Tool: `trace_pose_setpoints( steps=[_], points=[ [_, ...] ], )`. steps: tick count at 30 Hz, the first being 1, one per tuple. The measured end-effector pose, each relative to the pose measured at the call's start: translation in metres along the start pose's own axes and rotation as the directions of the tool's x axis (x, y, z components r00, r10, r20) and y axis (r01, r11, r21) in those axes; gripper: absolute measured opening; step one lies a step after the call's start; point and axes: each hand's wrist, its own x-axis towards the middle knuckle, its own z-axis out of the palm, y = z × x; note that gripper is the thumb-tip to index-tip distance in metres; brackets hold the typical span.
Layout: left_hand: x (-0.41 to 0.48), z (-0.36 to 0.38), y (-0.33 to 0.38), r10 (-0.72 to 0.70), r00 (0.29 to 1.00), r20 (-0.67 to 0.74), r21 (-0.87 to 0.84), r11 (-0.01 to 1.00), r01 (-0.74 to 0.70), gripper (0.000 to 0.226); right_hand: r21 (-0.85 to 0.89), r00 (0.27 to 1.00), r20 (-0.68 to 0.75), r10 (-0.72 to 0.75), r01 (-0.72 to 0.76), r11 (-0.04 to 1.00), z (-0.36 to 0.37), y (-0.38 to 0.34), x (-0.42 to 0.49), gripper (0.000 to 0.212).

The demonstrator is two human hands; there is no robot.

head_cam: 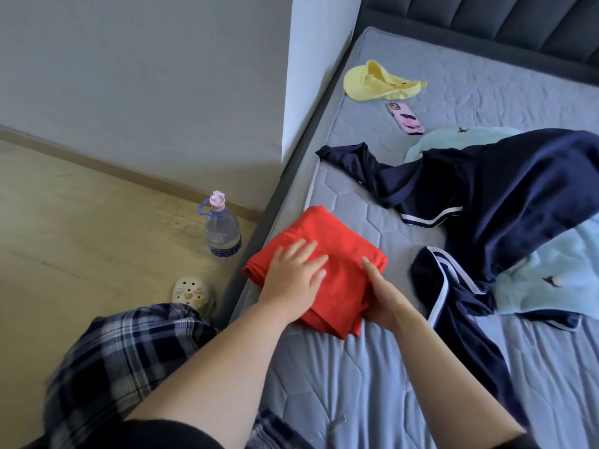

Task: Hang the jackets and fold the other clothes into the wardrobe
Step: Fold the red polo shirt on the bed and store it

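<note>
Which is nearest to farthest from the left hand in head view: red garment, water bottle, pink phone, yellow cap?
From the left hand:
1. Red garment, under the palm.
2. Water bottle, on the floor.
3. Pink phone, up the mattress.
4. Yellow cap, beyond the phone.

Bare mattress [350, 202] lies beyond the red garment [327, 234]; navy jacket [505, 202] crowds its right.

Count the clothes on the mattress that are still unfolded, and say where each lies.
2, possibly more hidden beneath: a navy garment with white stripes sprawls right of the folded red garment; a light blue garment lies partly under it.
</note>
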Motion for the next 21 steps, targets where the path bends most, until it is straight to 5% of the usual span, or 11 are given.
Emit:
trace_pose_setpoints(
  steps=[3,7,13,21],
  points=[
    [-0.003,0.009,-0.010,-0.312,0.943,0.119,0.156,0.943,0.293,0.061,-0.039,1.000,-0.024,0.019,-0.020,0.999,0.009,0.004,-0.006,0.049],
    [-0.002,0.012,-0.019,-0.330,0.890,0.315,0.174,0.942,0.287,0.064,0.116,0.998,0.062,0.005,-0.012,0.993,0.017,0.007,-0.015,0.053],
    [-0.003,0.000,-0.019,-0.369,0.892,0.260,-0.075,0.914,0.400,0.058,0.134,0.999,0.012,-0.031,0.030,0.991,0.033,-0.006,-0.027,0.035],
    [-0.015,-0.030,-0.025,-0.395,0.908,0.136,-0.457,0.789,0.412,0.053,0.177,0.984,0.161,-0.077,0.048,0.983,0.081,-0.041,-0.060,0.031]
  ],
)
